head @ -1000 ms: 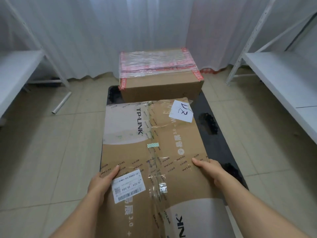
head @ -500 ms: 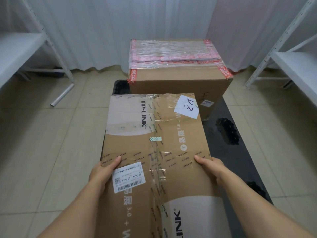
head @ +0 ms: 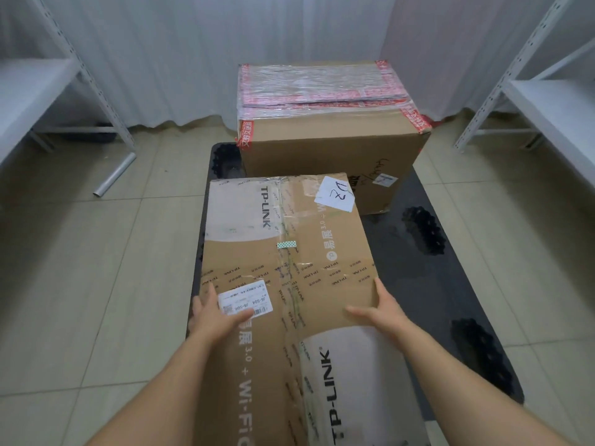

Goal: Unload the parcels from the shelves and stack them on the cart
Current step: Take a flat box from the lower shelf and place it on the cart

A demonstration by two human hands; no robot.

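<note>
Both hands have slid inward on the box since half a second ago, when they gripped its side edges, and the taped carton ahead now looms closer.

Head view: I see the long brown TP-LINK cardboard parcel (head: 286,284) lying lengthwise over the black flat cart deck (head: 450,284), its long axis running straight away from me toward the larger brown carton wrapped in clear film and red tape (head: 325,123), which sits at the deck's far end. My left hand (head: 214,313) lies flat on the lid, fingers straight, covering the corner of the white shipping label (head: 246,297). My right hand (head: 381,309) rests at the right edge with fingers extended along it; neither hand curls round anything that I can see. A white paper slip marked 27 (head: 335,193) sits at the parcel's far corner, just short of the taped carton.

White metal shelves (head: 553,101) flank the tiled floor (head: 80,268).

Judging from this, the coming push runs forward along the long axis, both hands about equally near.
</note>
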